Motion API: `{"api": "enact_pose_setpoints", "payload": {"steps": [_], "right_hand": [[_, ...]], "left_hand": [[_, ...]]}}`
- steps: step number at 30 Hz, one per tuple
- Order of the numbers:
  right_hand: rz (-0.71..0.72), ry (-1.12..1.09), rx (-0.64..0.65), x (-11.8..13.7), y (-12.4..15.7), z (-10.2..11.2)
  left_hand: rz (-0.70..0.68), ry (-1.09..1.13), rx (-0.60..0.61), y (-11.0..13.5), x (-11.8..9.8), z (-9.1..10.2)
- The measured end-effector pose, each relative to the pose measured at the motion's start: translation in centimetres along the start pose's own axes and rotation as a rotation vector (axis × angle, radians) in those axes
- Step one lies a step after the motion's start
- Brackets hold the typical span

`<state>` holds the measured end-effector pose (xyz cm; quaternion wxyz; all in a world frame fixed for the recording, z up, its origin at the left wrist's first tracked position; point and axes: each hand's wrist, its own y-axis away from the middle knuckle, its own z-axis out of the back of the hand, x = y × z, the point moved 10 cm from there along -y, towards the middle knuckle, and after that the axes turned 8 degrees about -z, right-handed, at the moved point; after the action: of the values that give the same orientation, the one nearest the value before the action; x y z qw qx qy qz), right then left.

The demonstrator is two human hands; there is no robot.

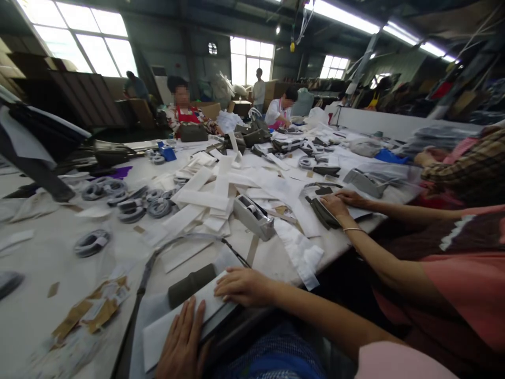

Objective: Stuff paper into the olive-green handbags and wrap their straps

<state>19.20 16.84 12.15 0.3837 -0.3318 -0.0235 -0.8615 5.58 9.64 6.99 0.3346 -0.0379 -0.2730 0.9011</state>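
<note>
At the near table edge lies an olive-green bag with a long strap curving away behind it, wrapped in grey. A folded white sheet covers the bag's near part. My left hand lies flat on the sheet's left half, its fingers stretched out. My right hand rests on the sheet's right end, fingers extended with a slight bend. Just beyond the strap, a grey tape dispenser stands on the table. What is under the sheet is partly hidden.
Loose white strips are heaped mid-table, with several wrapped strap coils to their left. Torn brown paper lies at left. At right, a co-worker's hands rest on another green bag. More people sit around the table.
</note>
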Motion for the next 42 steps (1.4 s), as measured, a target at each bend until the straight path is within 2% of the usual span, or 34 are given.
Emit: {"api": "enact_pose_setpoints", "payload": {"steps": [2, 5, 6, 8, 11, 15, 18, 20, 22, 24, 27, 30, 32, 34, 38, 40, 42], "right_hand": [[-0.112, -0.111, -0.185, -2.5, 0.4, 3.9], [-0.277, -0.115, -0.422, -6.2, 0.7, 9.0], [-0.293, -0.101, -0.445, -6.8, 0.2, 9.8], [-0.27, -0.084, -0.414, -7.4, -2.0, 10.2], [-0.174, -0.065, -0.281, -6.4, -6.9, 8.2], [-0.06, -0.02, -0.112, -3.4, -12.8, 3.3], [0.022, -0.018, 0.046, -1.2, -14.3, -0.4], [0.067, -0.042, 0.075, -0.3, -13.5, -1.2], [0.051, -0.08, -0.013, -0.4, -11.4, 0.0], [-0.042, -0.105, -0.173, -1.5, -7.9, 2.3], [-0.306, -0.083, -0.423, -4.1, -0.6, 5.5], [-0.636, -0.068, -0.59, -7.2, 7.1, 7.0], [-0.791, -0.08, -0.618, -8.7, 11.1, 6.9], [-0.883, -0.092, -0.614, -9.4, 14.1, 6.3], [-1.024, -0.132, -0.719, -9.3, 20.7, 5.1], [-1.134, -0.129, -0.822, -9.3, 25.7, 4.4], [-1.305, -0.114, -0.905, -9.7, 32.0, 3.1]], "left_hand": [[0.004, -0.025, 0.008, 0.1, 0.0, 0.1], [0.031, -0.068, 0.035, -0.1, 0.0, 0.4], [0.042, -0.082, 0.058, -0.1, -0.1, 0.4], [0.074, -0.103, 0.115, -0.1, -0.3, 0.2], [0.15, -0.103, 0.173, 0.0, -0.4, 0.0], [0.179, -0.097, 0.162, 0.0, -0.5, -0.1], [0.147, -0.118, 0.139, -0.1, -0.6, -0.2], [0.132, -0.117, 0.112, -0.2, -0.6, -0.2], [0.135, -0.099, 0.084, -0.1, -0.5, -0.2], [0.15, -0.068, 0.055, 0.2, -0.3, -0.4], [0.141, -0.025, -0.016, 0.6, 0.0, -0.8], [0.138, -0.005, -0.114, 0.9, 0.3, -1.1], [0.148, 0.021, -0.161, 0.9, 0.5, -1.3], [0.159, 0.057, -0.171, 0.8, 0.6, -1.4], [0.193, 0.144, -0.077, 0.6, 0.7, -1.1], [0.197, 0.217, -0.011, 0.2, 0.6, -0.9], [0.205, 0.295, 0.043, -0.3, 0.6, -1.0]]}}
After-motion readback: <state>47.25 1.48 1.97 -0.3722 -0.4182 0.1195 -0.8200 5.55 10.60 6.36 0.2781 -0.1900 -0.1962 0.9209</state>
